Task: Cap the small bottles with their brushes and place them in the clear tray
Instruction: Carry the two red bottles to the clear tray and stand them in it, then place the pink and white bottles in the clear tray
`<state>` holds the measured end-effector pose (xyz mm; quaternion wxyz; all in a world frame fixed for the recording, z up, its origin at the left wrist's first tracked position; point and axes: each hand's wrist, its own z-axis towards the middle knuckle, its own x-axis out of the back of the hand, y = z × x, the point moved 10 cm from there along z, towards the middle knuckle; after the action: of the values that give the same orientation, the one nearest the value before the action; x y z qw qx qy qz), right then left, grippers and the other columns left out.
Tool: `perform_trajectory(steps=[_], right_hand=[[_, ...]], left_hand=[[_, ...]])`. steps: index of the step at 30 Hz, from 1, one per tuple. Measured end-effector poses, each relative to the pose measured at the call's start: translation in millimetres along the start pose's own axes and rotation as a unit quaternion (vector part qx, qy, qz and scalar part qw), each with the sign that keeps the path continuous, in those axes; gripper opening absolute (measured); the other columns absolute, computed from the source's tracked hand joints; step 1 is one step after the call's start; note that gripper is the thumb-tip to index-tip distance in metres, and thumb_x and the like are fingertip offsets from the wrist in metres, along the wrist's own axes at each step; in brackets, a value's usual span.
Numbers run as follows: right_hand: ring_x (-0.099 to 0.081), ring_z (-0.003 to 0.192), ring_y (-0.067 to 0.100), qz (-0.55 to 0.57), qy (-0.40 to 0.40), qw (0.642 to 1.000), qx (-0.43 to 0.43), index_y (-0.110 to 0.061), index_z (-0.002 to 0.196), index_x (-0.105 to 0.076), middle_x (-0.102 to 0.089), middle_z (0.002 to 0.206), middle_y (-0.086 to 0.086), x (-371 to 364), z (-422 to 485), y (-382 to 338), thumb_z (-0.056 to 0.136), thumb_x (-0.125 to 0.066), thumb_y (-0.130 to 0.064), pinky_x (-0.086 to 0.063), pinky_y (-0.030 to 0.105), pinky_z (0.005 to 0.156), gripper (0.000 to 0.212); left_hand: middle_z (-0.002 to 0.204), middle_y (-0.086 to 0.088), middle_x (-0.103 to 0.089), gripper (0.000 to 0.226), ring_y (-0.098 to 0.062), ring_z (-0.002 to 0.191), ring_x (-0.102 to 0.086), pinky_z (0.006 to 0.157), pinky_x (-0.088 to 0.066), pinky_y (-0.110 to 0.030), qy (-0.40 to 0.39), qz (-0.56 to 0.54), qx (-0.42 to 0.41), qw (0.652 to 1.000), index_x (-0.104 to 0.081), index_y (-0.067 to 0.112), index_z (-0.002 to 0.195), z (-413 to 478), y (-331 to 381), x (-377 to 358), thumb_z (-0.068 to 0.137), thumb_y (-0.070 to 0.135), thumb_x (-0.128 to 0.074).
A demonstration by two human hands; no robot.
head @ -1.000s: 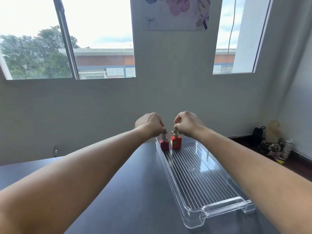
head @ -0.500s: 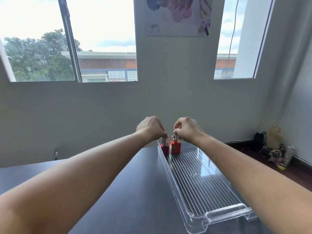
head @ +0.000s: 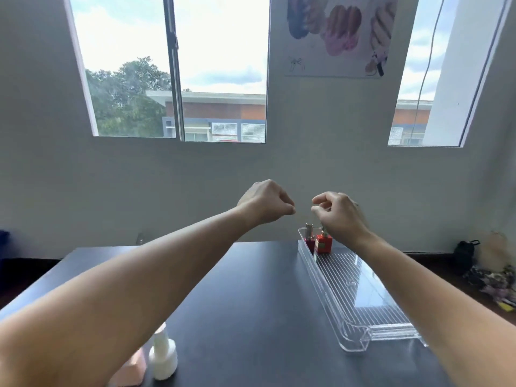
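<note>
Two small capped bottles stand upright at the far end of the clear ribbed tray (head: 360, 319): a dark red bottle (head: 309, 240) on the left and a brighter red bottle (head: 323, 243) beside it. My left hand (head: 265, 202) hovers above and left of them, fingers curled shut, holding nothing. My right hand (head: 339, 216) is just above the brighter bottle, fingers loosely curled and apart, nothing in them; it hides part of that bottle's cap.
The tray lies on a dark table (head: 251, 303). A white bottle (head: 162, 356) and a pink bottle (head: 131, 371) stand at the table's near left edge, under my left forearm. Bags and clutter (head: 491, 275) lie on the floor at right.
Both hands have let go of the bottle caps and risen; the left hand has moved up and left. The camera has tilted, showing the white and pink bottles.
</note>
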<state>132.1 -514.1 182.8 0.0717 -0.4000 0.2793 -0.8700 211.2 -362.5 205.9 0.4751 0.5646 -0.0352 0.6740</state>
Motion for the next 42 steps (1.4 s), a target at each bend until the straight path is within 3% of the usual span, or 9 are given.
perform_trajectory(steps=[4,7,14,17,20,25,32,36,42], right_hand=[[-0.065,0.083,0.015,0.064,-0.01,0.998,0.021,-0.024,0.096,-0.07,-0.069,0.089,-0.002,1.0,-43.2,-51.9,0.085,-0.064,-0.025,-0.049,0.027,0.079,0.012],[-0.065,0.076,0.008,0.111,-0.032,0.993,0.026,-0.025,0.089,-0.07,-0.07,0.08,-0.009,-6.9,-78.1,-85.2,0.085,-0.066,-0.025,-0.048,0.02,0.071,0.006],[-0.062,0.068,0.004,0.155,-0.15,0.975,0.053,-0.024,0.089,-0.072,-0.074,0.08,-0.007,-51.5,-154.2,-155.6,0.085,-0.069,-0.034,-0.044,0.012,0.061,0.011],[-0.063,0.077,0.007,0.145,-0.213,0.964,0.068,-0.021,0.094,-0.072,-0.072,0.084,-0.005,-78.2,-181.5,-180.6,0.083,-0.071,-0.038,-0.05,0.02,0.072,0.02],[-0.065,0.084,0.01,0.129,-0.251,0.956,0.076,-0.022,0.103,-0.069,-0.071,0.09,-0.002,-98.2,-201.2,-196.5,0.081,-0.071,-0.042,-0.052,0.028,0.08,0.029],[-0.062,0.084,0.012,0.086,-0.26,0.958,0.084,-0.025,0.112,-0.064,-0.064,0.092,-0.005,-114.1,-216.4,-211.6,0.079,-0.073,-0.038,-0.051,0.027,0.08,0.036],[-0.059,0.09,0.013,0.043,-0.237,0.966,0.094,-0.019,0.113,-0.067,-0.063,0.097,-0.003,-118.5,-222.6,-215.8,0.087,-0.064,-0.019,-0.043,0.023,0.081,0.026],[-0.058,0.088,0.013,0.04,-0.232,0.967,0.099,-0.02,0.112,-0.067,-0.062,0.093,-0.003,-119.3,-223.0,-216.6,0.088,-0.062,-0.018,-0.042,0.023,0.079,0.024],[-0.06,0.089,0.015,0.045,-0.232,0.967,0.094,-0.019,0.106,-0.067,-0.065,0.093,-0.002,-118.1,-220.9,-213.0,0.088,-0.062,-0.016,-0.044,0.023,0.077,0.019]], left_hand=[[0.052,0.02,-0.062,0.013,0.001,0.058,-0.059,0.06,-0.049,-0.016,0.018,-0.024,-0.006,1.0,-0.08,0.029,0.088,-53.9,-7.2,51.6,0.077,0.034,-0.075],[0.049,0.016,-0.064,0.009,0.002,0.047,-0.059,0.043,-0.039,-0.006,0.022,-0.035,-0.001,0.999,-0.08,0.029,0.083,-102.9,-22.5,85.4,0.076,0.032,-0.076],[0.066,0.011,-0.072,0.011,-0.003,0.059,-0.065,0.044,-0.045,-0.013,-0.041,-0.026,0.097,0.994,-0.08,0.028,0.084,-209.7,-94.4,117.3,0.073,0.03,-0.08],[0.076,0.017,-0.073,0.018,0.002,0.069,-0.066,0.05,-0.049,-0.012,-0.049,-0.011,0.139,0.989,-0.078,0.032,0.087,-241.1,-122.7,120.6,0.07,0.036,-0.083],[0.081,0.025,-0.07,0.021,0.018,0.07,-0.059,0.052,-0.039,-0.002,-0.02,0.011,0.136,0.99,-0.077,0.036,0.089,-261.3,-137.1,133.1,0.069,0.04,-0.082],[0.094,0.02,-0.068,0.029,0.007,0.077,-0.057,0.071,-0.046,-0.018,0.001,0.033,0.122,0.992,-0.074,0.039,0.095,-281.1,-150.6,144.1,0.067,0.041,-0.083],[0.103,0.023,-0.066,0.043,-0.001,0.092,-0.055,0.081,-0.045,-0.023,-0.002,0.062,0.106,0.992,-0.069,0.04,0.109,-284.4,-154.8,120.1,0.069,0.052,-0.077],[0.101,0.023,-0.066,0.038,-0.002,0.09,-0.052,0.073,-0.04,-0.023,0.013,0.119,0.088,0.989,-0.069,0.041,0.109,-278.3,-148.0,114.0,0.074,0.057,-0.07],[0.091,0.023,-0.069,0.014,-0.004,0.09,-0.057,0.063,-0.04,-0.023,0.018,0.139,0.091,0.986,-0.072,0.044,0.083,-273.4,-142.8,112.4,0.074,0.052,-0.065]])
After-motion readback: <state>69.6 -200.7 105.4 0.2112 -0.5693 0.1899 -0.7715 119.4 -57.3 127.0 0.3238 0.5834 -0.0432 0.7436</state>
